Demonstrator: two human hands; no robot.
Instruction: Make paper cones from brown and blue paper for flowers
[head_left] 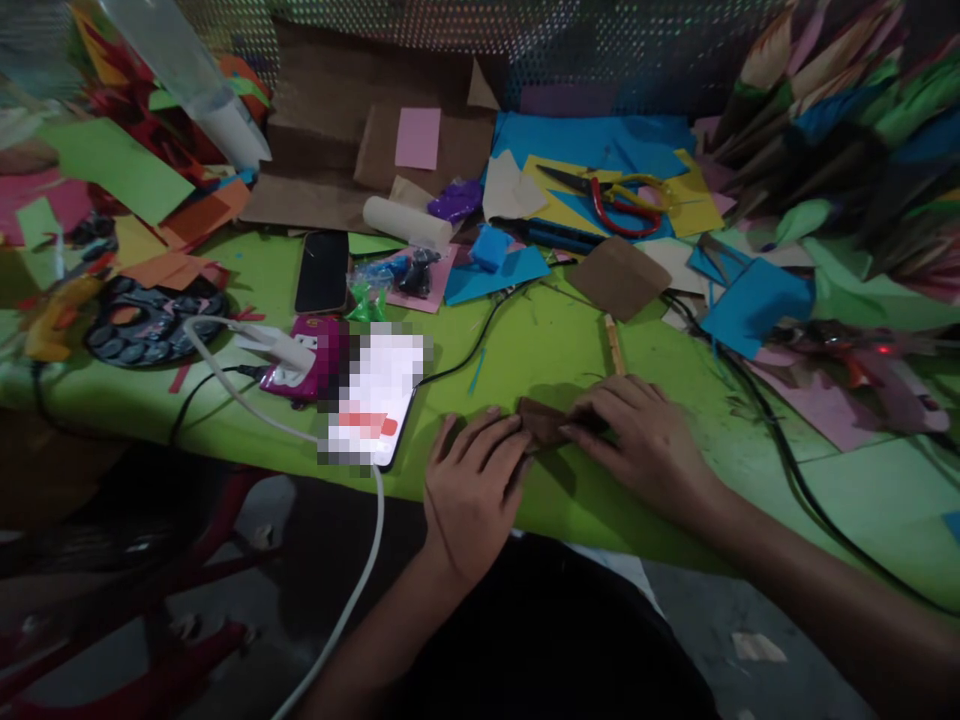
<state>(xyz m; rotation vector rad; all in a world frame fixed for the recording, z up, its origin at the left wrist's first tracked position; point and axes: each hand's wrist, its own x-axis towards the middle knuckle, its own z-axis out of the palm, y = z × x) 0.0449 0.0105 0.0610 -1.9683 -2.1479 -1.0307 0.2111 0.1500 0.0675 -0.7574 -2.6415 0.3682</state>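
Between my hands, near the table's front edge, is a small folded piece of brown paper [541, 422]. My left hand [474, 485] has its fingertips on the paper's left end, the thumb partly hidden behind the fingers. From the other side, my right hand [649, 440] pinches the paper's right end between thumb and fingers. A thin yellowish stick [614, 345] lies just beyond my right hand. Left of my left hand is a lit phone [375, 395] with a blurred screen. A square of brown paper [621, 277] lies farther back.
On the green table [457, 345] are a purple power adapter [304, 355], a dark phone [322, 272], a paint palette [154, 320] and red-handled scissors [622, 205]. A glue gun [862, 345] lies at right. A white cable [367, 580] hangs over the front edge; a black cable [780, 440] crosses the right side.
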